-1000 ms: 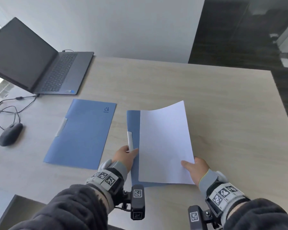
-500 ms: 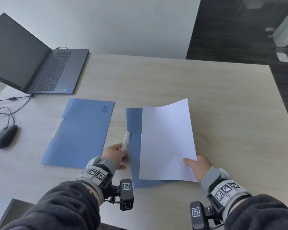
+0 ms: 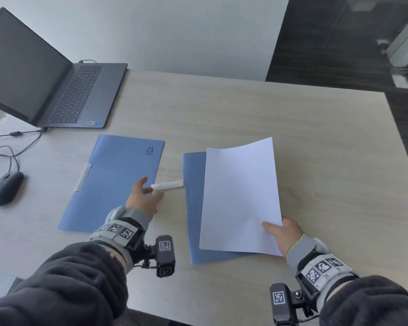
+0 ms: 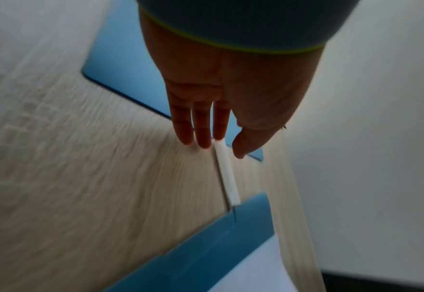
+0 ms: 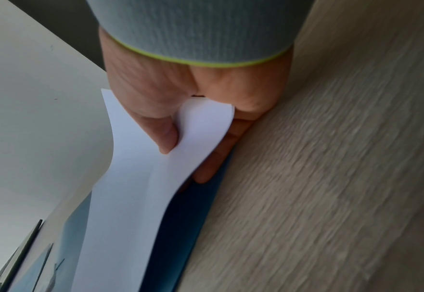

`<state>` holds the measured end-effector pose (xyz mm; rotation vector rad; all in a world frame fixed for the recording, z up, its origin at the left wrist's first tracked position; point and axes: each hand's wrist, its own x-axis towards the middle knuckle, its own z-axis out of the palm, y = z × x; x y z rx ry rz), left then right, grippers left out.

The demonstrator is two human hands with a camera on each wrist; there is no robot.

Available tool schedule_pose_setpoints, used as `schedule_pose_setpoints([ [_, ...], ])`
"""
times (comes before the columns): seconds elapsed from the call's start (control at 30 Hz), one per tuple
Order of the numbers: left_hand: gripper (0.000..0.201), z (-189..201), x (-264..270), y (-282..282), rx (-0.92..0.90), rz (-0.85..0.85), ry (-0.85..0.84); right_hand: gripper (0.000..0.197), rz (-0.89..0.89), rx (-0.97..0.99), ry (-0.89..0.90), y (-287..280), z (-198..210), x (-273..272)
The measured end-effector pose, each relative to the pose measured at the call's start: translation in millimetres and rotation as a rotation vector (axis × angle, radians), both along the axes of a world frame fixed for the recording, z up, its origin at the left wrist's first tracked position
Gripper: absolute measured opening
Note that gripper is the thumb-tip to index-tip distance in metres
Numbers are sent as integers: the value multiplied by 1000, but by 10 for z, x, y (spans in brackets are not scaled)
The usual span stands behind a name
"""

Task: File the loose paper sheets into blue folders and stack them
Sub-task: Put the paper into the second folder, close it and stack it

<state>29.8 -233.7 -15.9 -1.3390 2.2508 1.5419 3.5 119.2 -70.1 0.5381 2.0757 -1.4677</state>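
Observation:
A blue folder lies on the table with a stack of white paper sheets over it, the far edge curling up. My right hand pinches the sheets' near right corner, thumb on top, fingers underneath. The folder's white clip bar sticks out leftward from the spine. My left hand has straight fingers, and its fingertips touch the bar's free end. A second blue folder lies closed to the left, partly beneath that hand.
An open laptop stands at the far left, with a dark mouse and cables beside it. The table's right edge borders a dark floor. Bare wood spreads right of the sheets.
The white clip bar has swung from lying along the folder's spine to pointing left, and my left hand moved left with it. My right hand keeps holding the sheets.

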Motion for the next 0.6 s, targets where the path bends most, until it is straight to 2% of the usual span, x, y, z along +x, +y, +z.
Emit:
schedule_pose_setpoints([
  [0.1,62,-49,110,302,-330,-374,-30,12,-35,-27,3,-6,19,5],
  [0.17,63,-66,214,531,-443,-671,-24,12,-70,-45,1,-18,34,10],
  [0.23,81,-86,311,760,-467,-907,-67,8,-133,-62,-12,12,33,31],
  [0.3,105,-122,383,909,-513,-1064,-183,4,-211,-89,-27,44,32,52],
  [0.37,124,-150,416,978,-577,-1163,-277,5,-282,-116,-30,111,38,75],
  [0.47,135,-176,406,1004,-664,-1226,-346,8,-398,-152,-22,296,117,103],
  [0.53,132,-169,366,1006,-713,-1244,-353,9,-474,-175,2,458,180,94],
  [0.6,117,-140,315,990,-748,-1249,-327,11,-538,-163,38,606,276,84],
])
